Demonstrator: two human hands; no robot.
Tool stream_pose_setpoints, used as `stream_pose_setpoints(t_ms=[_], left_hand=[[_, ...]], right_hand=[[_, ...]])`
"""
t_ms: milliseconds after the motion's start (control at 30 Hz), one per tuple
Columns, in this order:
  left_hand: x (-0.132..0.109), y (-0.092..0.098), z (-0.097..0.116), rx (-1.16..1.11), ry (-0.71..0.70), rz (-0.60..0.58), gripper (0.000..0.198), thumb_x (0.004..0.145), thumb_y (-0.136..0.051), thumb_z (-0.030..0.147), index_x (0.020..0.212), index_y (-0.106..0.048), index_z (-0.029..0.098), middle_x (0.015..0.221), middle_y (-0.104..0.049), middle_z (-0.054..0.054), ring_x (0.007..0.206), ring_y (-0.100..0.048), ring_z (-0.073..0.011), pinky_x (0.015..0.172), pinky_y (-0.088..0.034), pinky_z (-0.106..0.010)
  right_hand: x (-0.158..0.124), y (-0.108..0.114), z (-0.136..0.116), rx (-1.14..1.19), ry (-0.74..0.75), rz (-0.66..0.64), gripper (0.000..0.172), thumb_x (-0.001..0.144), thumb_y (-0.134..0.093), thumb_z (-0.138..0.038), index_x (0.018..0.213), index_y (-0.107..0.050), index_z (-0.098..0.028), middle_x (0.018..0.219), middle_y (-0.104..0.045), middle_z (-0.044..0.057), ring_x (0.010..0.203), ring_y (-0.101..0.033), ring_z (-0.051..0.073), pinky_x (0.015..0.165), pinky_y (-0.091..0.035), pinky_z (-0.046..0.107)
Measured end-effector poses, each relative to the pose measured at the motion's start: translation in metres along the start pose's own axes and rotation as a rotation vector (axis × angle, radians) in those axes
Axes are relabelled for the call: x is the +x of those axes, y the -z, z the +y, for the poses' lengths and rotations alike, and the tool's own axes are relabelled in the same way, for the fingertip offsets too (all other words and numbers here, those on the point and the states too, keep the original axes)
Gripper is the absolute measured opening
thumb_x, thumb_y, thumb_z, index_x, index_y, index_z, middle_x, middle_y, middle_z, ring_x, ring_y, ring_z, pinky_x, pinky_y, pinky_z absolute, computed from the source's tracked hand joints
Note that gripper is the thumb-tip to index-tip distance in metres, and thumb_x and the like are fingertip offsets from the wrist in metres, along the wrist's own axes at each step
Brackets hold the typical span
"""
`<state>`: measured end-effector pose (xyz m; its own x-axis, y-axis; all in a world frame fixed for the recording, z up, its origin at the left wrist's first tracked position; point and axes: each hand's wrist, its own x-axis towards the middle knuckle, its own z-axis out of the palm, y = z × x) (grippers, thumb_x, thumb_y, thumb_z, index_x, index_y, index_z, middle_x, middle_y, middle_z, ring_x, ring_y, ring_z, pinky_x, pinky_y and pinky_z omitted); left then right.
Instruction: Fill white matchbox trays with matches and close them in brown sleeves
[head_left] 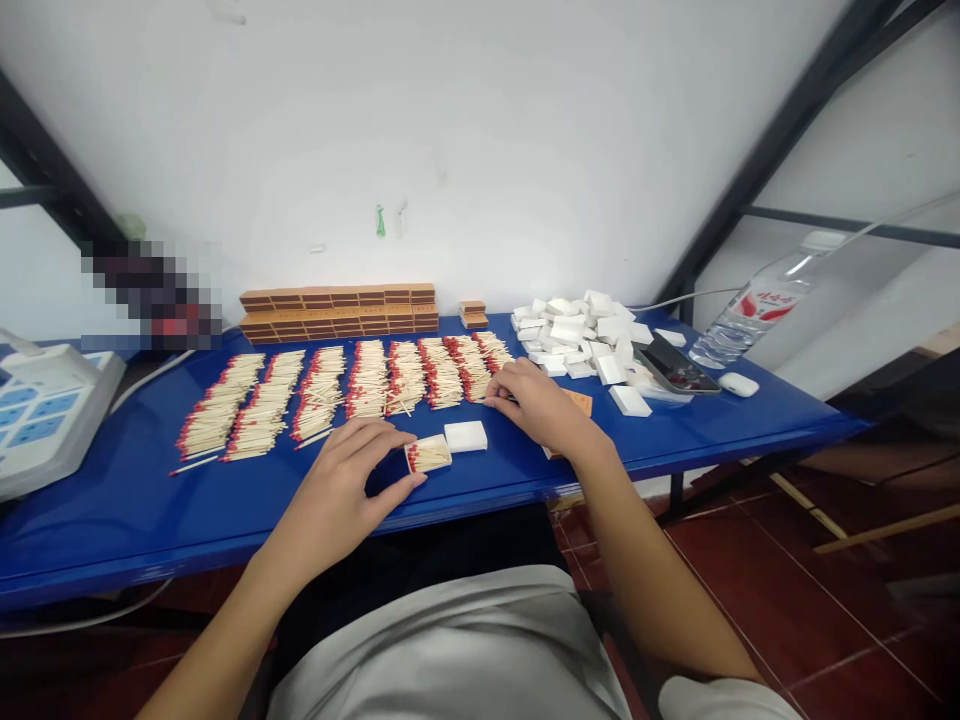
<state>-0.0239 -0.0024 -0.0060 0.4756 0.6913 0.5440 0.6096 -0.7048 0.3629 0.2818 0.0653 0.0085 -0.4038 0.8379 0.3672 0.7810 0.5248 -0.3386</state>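
Our left hand (349, 480) brackets the left end of a small tray (433, 467): thumb at the near side, forefinger at the far left corner, a light pinch by the look of it. The tray lies on the blue table (517, 465) just in front of us, partly filled with matches (426, 457); a white box (466, 436) sits just beside its right end. Our right hand (534, 395) is at the near end of the right-hand match rows (471, 370), fingers curled close together; we cannot tell whether they pinch anything.

Risks, as we judge them: uneven thumb pressure could tip or skid the tray and spill its contents. The rows lie tightly side by side, so a careless fingertip could drag neighbouring sticks askew. Our right forearm passes above an orange box (580, 403) and, if lowered, could knock it.

Orientation: tray open side up, long axis roughly left to right, right end angled slightly away from us. Red heads inside point left, bare sticks right.
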Motion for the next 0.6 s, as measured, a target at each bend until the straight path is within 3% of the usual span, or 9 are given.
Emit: stream_pose_setpoints(t_ms=[600], left_hand=[[-0.001,-0.0009,-0.0011,0.004,-0.004,-0.006,0.028,0.102,-0.072,0.041,0.124,-0.07,0.024,0.12,-0.073,-0.008,0.118,-0.066,-0.0263,0.108,-0.051,-0.044]], right_hand=[[0.0005,-0.0004,-0.0018,-0.066,-0.049,-0.042,0.019,0.104,-0.064,-0.021,0.086,-0.059,-0.022,0.096,-0.065,0.009,0.1,-0.055,0.028,0.087,-0.044,0.039]])
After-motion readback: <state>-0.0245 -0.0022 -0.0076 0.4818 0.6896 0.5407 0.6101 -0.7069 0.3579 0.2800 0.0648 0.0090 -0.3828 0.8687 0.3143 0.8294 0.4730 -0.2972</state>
